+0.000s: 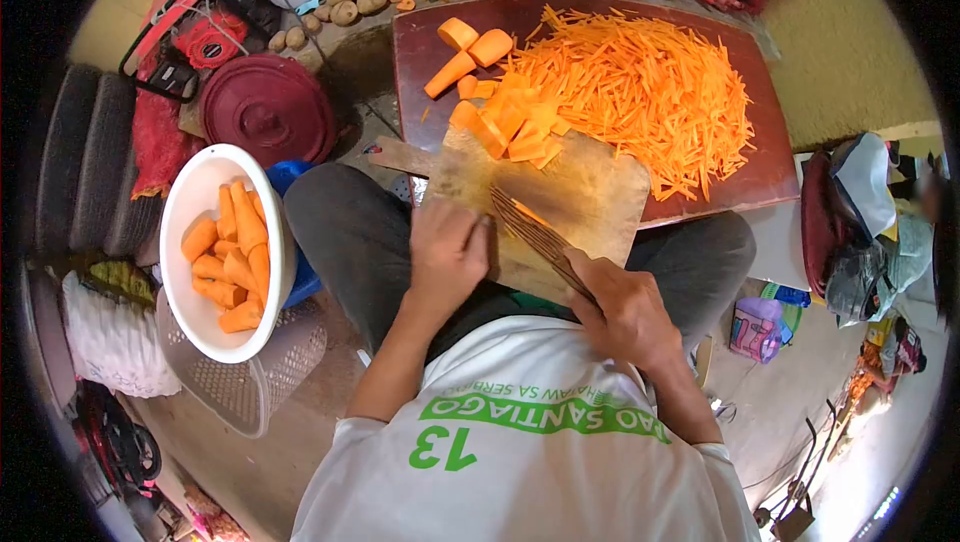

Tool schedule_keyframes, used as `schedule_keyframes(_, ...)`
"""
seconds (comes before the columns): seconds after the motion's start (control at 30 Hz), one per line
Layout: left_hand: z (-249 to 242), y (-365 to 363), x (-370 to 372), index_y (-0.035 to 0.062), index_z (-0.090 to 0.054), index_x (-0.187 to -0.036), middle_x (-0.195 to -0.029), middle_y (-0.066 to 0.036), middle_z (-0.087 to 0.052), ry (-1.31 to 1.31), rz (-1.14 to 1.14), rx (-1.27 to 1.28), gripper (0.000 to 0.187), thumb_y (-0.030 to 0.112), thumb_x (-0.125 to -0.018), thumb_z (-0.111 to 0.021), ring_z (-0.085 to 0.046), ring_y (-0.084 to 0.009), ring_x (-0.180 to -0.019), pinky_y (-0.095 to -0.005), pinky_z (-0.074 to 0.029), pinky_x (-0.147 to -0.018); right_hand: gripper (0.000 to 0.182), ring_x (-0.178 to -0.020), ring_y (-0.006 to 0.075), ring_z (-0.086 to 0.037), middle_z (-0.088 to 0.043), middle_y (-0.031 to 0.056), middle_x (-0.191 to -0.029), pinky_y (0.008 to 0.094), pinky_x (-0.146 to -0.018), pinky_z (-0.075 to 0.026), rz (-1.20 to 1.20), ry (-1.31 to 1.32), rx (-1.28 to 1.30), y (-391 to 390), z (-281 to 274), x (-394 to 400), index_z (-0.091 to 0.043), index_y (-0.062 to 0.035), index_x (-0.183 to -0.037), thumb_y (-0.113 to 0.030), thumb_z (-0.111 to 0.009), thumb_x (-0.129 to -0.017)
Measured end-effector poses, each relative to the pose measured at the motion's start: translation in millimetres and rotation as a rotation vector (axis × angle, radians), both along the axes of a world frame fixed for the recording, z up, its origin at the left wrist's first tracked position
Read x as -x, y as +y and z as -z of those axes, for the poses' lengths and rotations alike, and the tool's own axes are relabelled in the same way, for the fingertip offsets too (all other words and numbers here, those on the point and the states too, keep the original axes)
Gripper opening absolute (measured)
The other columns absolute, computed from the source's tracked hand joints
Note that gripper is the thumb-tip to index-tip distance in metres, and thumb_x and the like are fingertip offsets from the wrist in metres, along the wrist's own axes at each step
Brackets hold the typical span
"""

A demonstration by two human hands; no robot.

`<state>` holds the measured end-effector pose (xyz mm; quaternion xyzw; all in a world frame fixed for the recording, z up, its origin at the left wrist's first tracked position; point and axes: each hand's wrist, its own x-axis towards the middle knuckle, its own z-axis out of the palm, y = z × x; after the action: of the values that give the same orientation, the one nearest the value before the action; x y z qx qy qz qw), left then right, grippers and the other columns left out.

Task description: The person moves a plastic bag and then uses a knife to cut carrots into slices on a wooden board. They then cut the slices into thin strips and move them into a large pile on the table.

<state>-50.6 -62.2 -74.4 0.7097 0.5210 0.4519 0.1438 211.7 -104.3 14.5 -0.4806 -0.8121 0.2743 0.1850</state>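
My right hand (625, 312) is wrapped round the handle of a knife (535, 237), whose dark streaked blade lies across the wooden cutting board (590, 182). A thin orange strip shows beside the blade. At the board's left edge rests my left hand (450, 247), its fingers curled down; what they hold, if anything, is hidden. Carrot slices (520, 122) overlap on the board's far edge. Beyond them, a large heap of shredded carrot (640, 92) covers much of the red table (425, 37), with a few carrot chunks (452, 72) at its left.
A white basin (172, 272) of peeled carrots stands at the left, near a dark red lid (265, 110). Potatoes (343, 13) lie on the floor beyond. Plastic bags (865, 252) and a purple basket (757, 330) are at the right. Another person (905, 352) is partly visible at the far right.
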Motion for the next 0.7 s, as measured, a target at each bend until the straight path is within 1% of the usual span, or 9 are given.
schedule_keyframes(0.03,-2.6,3.1,1.7,0.0005,-0.073,-0.093,-0.092,-0.017,-0.065,-0.097,-0.036,-0.014,0.011,-0.002,-0.084,-0.079,-0.064,-0.0360,-0.088,-0.0448,-0.048,-0.078,0.055,-0.080,0.0398,-0.073,-0.072,0.0189,-0.094,0.0469,-0.070,-0.060,-0.022,0.005,-0.041,-1.1,2.8,-5.9,-0.064,0.0013,-0.142,-0.008,-0.079,-0.090)
schedule_keyframes(0.07,-8.0,2.3,3.4,0.0016,-0.075,-0.096,-0.093,-0.016,-0.067,-0.182,-0.079,0.112,0.014,-0.002,-0.084,-0.081,-0.065,-0.0349,-0.089,-0.0435,-0.049,-0.080,0.056,-0.077,0.0388,-0.072,-0.072,0.0180,-0.092,0.0464,-0.069,-0.060,-0.042,0.010,-0.081,-2.2,8.2,-11.7,-0.064,0.0015,-0.143,-0.008,-0.080,-0.089)
schedule_keyframes(0.13,-25.2,9.2,7.9,0.0020,-0.078,-0.116,-0.109,-0.014,-0.072,-0.174,-0.009,0.211,0.034,0.003,-0.083,-0.086,-0.070,-0.0350,-0.101,-0.0411,-0.053,-0.094,0.057,-0.074,0.0370,-0.071,-0.070,0.0162,-0.089,0.0457,-0.067,-0.059,-0.083,-0.017,-0.128,-5.6,8.6,-17.2,-0.065,0.0016,-0.142,-0.007,-0.080,-0.088)
schedule_keyframes(0.23,-47.1,23.3,0.5,0.0035,-0.075,-0.127,-0.118,-0.016,-0.070,0.027,0.231,0.196,0.052,0.011,-0.078,-0.092,-0.065,-0.0370,-0.117,-0.0442,-0.047,-0.107,0.055,-0.072,0.0342,-0.070,-0.068,0.0133,-0.085,0.0449,-0.066,-0.060,-0.150,-0.075,-0.165,-8.3,4.8,-12.1,-0.066,0.0020,-0.140,-0.007,-0.079,-0.087)
schedule_keyframes(0.33,-50.3,37.9,-12.9,0.0074,-0.075,-0.132,-0.127,-0.015,-0.068,0.160,0.322,0.363,0.062,0.019,-0.074,-0.095,-0.058,-0.0374,-0.130,-0.0476,-0.039,-0.116,0.052,-0.073,0.0307,-0.071,-0.068,0.0106,-0.084,0.0431,-0.066,-0.060,-0.191,-0.094,-0.267,-7.3,6.4,-6.0,-0.067,0.0038,-0.137,-0.007,-0.078,-0.087)
schedule_keyframes(0.37,-44.0,42.3,-14.1,0.0098,-0.075,-0.132,-0.133,-0.014,-0.066,0.213,0.318,0.316,0.063,0.020,-0.073,-0.096,-0.057,-0.0381,-0.131,-0.0492,-0.039,-0.115,0.052,-0.074,0.0297,-0.071,-0.068,0.0098,-0.085,0.0424,-0.065,-0.060,-0.195,-0.112,-0.313,-6.5,5.1,-5.0,-0.067,0.0044,-0.136,-0.007,-0.078,-0.087)
schedule_keyframes(0.47,-39.4,55.6,-19.7,0.0104,-0.075,-0.131,-0.133,-0.014,-0.066,0.362,0.312,0.331,0.062,0.023,-0.074,-0.096,-0.056,-0.0387,-0.130,-0.0502,-0.039,-0.114,0.051,-0.074,0.0279,-0.072,-0.068,0.0085,-0.084,0.0405,-0.064,-0.060,-0.202,-0.156,-0.342,-9.4,8.7,-7.2,-0.068,0.0048,-0.134,-0.006,-0.078,-0.086)
schedule_keyframes(0.6,-25.0,58.6,-16.0,0.0082,-0.075,-0.128,-0.128,-0.015,-0.067,0.322,0.312,0.243,0.055,0.018,-0.077,-0.094,-0.060,-0.0386,-0.124,-0.0494,-0.043,-0.109,0.043,-0.083,0.0225,-0.075,-0.070,0.0061,-0.088,0.0395,-0.071,-0.062,-0.216,-0.214,-0.289,-16.7,1.5,-9.4,-0.066,0.0055,-0.131,-0.012,-0.074,-0.092)
schedule_keyframes(0.7,-14.5,57.8,-4.0,0.0059,-0.076,-0.123,-0.122,-0.016,-0.068,0.205,0.247,0.206,0.046,0.012,-0.081,-0.092,-0.064,-0.0384,-0.114,-0.0463,-0.048,-0.102,0.041,-0.071,0.0271,-0.072,-0.071,0.0101,-0.083,0.0395,-0.063,-0.059,-0.187,-0.073,-0.271,-19.8,-0.9,-22.6,-0.070,0.0027,-0.130,-0.005,-0.078,-0.091)
